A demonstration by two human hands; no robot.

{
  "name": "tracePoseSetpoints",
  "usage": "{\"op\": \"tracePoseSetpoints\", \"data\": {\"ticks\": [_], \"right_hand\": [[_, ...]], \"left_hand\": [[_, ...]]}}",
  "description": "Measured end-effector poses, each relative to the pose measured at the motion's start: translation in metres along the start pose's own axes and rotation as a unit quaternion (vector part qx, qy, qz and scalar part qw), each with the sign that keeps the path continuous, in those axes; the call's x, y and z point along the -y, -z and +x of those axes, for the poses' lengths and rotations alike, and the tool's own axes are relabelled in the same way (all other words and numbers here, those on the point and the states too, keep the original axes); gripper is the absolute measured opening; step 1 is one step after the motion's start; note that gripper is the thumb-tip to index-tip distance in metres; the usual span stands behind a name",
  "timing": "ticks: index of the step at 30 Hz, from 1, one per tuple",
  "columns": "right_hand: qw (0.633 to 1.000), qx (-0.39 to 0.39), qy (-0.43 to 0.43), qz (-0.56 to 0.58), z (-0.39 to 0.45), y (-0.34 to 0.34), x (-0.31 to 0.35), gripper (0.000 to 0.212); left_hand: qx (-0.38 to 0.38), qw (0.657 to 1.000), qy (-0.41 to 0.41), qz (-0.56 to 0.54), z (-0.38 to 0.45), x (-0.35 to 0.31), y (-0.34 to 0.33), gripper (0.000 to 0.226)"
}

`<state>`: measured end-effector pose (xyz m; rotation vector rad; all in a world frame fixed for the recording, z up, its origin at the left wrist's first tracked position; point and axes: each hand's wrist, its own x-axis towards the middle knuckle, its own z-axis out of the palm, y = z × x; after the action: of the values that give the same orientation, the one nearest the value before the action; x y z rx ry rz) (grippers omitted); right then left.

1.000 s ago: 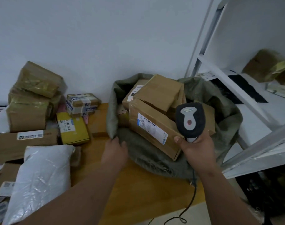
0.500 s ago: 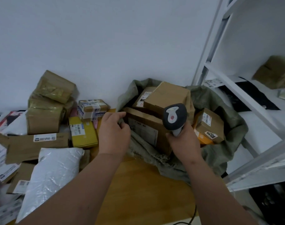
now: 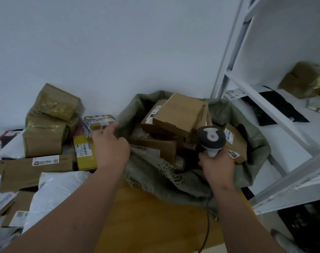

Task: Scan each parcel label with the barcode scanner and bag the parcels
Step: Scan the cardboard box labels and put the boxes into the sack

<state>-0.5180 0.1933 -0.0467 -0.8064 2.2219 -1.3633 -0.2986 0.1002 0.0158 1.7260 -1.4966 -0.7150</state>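
A green woven sack (image 3: 192,181) lies open on the wooden table (image 3: 155,225) with several cardboard parcels in it: a plain box (image 3: 179,114) on top, a long box (image 3: 155,147) below it, and a small labelled box (image 3: 234,143) at the right. My right hand (image 3: 217,167) grips the handle of the grey barcode scanner (image 3: 212,138) over the sack's right side. My left hand (image 3: 110,147) reaches with loose fingers to the sack's left rim, next to a small taped box (image 3: 99,123). It holds nothing that I can see.
Left of the sack lie a yellow box (image 3: 84,152), tape-wrapped boxes (image 3: 46,125), a flat cardboard mailer (image 3: 37,168) and a white poly mailer (image 3: 53,192). A white shelf unit (image 3: 265,106) stands close on the right. The scanner cable (image 3: 207,225) hangs over the table's front edge.
My left hand has risen from the sack's near rim to its left rim. The long labelled box has sunk lower into the sack. The scanner has dropped towards the sack's right side.
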Motion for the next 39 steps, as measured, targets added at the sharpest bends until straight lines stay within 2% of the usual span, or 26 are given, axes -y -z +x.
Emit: {"op": "tracePoseSetpoints", "data": {"ticks": [3,6,10,12,13,15,18,21,25,27,31,35,39], "right_hand": [[0.998,-0.056,-0.006,-0.005,0.022,0.022,0.002,0.017],[0.996,-0.074,-0.014,-0.048,0.049,0.038,-0.003,0.016],[0.987,-0.079,-0.03,-0.14,0.084,0.053,-0.005,0.032],[0.982,-0.06,-0.031,-0.179,0.101,0.06,0.002,0.032],[0.98,-0.045,-0.031,-0.192,0.11,0.062,0.004,0.04],[0.978,-0.014,-0.026,-0.209,0.127,0.065,0.007,0.06],[0.973,0.03,-0.031,-0.226,0.148,0.064,0.011,0.068],[0.978,0.052,-0.086,-0.184,0.165,0.061,0.007,0.057],[0.976,0.107,-0.168,-0.088,0.17,0.057,-0.002,0.02],[0.976,0.106,-0.18,-0.066,0.173,0.054,-0.003,0.016],[0.982,0.082,-0.138,-0.1,0.174,0.049,0.009,0.011],[0.993,0.078,-0.075,-0.044,0.163,0.046,0.035,0.012],[0.998,0.067,0.012,-0.006,0.15,0.044,0.072,0.012]], "left_hand": [[0.037,0.999,0.002,0.025,-0.004,0.002,-0.01,0.061],[0.064,0.997,0.003,0.037,-0.005,0.0,-0.02,0.062],[0.1,0.994,0.001,0.051,-0.003,-0.009,-0.034,0.061],[0.103,0.993,0.004,0.053,0.002,-0.016,-0.043,0.061],[0.101,0.994,0.012,0.047,0.006,-0.018,-0.048,0.061],[0.098,0.994,0.058,0.0,0.012,-0.023,-0.055,0.06],[0.102,0.986,0.122,-0.043,0.015,-0.028,-0.062,0.058],[0.112,0.983,0.142,-0.044,0.017,-0.027,-0.07,0.06],[0.132,0.981,0.14,-0.032,0.015,-0.034,-0.075,0.059],[0.14,0.982,0.128,-0.02,0.015,-0.036,-0.077,0.057],[0.133,0.988,0.077,-0.007,0.016,-0.037,-0.083,0.062],[0.127,0.992,0.025,-0.007,0.012,-0.051,-0.089,0.078],[0.117,0.993,-0.031,0.006,0.009,-0.072,-0.088,0.076]]}}
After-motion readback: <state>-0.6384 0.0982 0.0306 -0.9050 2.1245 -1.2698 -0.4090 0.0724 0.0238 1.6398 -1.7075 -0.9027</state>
